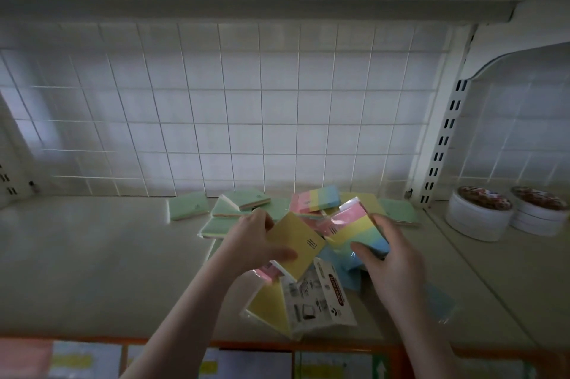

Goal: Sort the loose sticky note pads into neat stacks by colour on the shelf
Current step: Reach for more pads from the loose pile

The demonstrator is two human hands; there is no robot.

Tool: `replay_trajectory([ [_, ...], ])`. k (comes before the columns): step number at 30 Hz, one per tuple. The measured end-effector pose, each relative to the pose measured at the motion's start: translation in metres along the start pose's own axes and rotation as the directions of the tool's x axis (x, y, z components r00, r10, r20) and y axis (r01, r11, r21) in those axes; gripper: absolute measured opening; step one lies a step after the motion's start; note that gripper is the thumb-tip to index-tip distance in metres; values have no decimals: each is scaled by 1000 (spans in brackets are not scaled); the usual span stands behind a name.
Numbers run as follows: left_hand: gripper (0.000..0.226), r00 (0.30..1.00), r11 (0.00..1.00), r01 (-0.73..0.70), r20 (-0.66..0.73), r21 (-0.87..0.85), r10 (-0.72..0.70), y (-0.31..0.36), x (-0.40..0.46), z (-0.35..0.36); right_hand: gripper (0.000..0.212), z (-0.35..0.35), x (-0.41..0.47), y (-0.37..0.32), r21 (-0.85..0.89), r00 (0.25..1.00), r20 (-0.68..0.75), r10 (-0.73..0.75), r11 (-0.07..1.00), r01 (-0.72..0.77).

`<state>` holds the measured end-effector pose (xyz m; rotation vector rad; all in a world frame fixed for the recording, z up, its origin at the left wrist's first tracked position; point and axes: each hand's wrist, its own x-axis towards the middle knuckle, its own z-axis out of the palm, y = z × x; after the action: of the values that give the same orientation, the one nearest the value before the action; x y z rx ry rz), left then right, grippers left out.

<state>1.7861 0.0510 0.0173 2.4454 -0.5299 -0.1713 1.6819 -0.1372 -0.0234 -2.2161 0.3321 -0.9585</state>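
Observation:
My left hand grips a yellow pad above a loose heap in the middle of the shelf. My right hand holds a wrapped multicolour pad with pink, yellow, green and blue stripes. Several green pads lie behind my left hand near the back wall, and one more green pad lies at the right. Another striped pad sits at the back. A yellow packet and a white-backed packet lie under my hands. Blue pads are partly hidden below my right hand.
A wire grid panel backs the shelf. A slotted white upright divides it from the right bay, where two round white tins stand. An orange shelf edge with price labels runs along the front.

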Motion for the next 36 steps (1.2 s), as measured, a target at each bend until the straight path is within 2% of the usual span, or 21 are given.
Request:
replay_trajectory([
  [4,49,997,988,25,-65,-154,-35,-4,-11,1,38,-1,-1,-1,14,1000,-16,-6,1000,7],
  [10,44,968,958,69,-216,-278,-132,-4,-28,7,21,0,-6,-6,21,998,-24,-58,998,59],
  [14,39,952,893,57,-246,-446,-184,-2,-36,13,19,2,-9,-8,-4,996,-38,-85,996,85],
  [19,36,939,751,24,-242,-660,-243,4,-45,17,18,0,-10,-7,3,996,-44,-82,997,82],
  [27,48,851,715,-85,-424,-694,-311,3,-49,0,13,-7,-7,-13,133,996,-60,-72,988,80],
  [32,23,844,681,-161,-457,-714,-280,-9,-54,-24,11,-7,1,-28,251,999,-30,-15,968,22],
  [36,19,825,670,-231,-507,-705,-250,-31,-65,-43,11,6,5,-53,365,999,35,28,930,-39],
])
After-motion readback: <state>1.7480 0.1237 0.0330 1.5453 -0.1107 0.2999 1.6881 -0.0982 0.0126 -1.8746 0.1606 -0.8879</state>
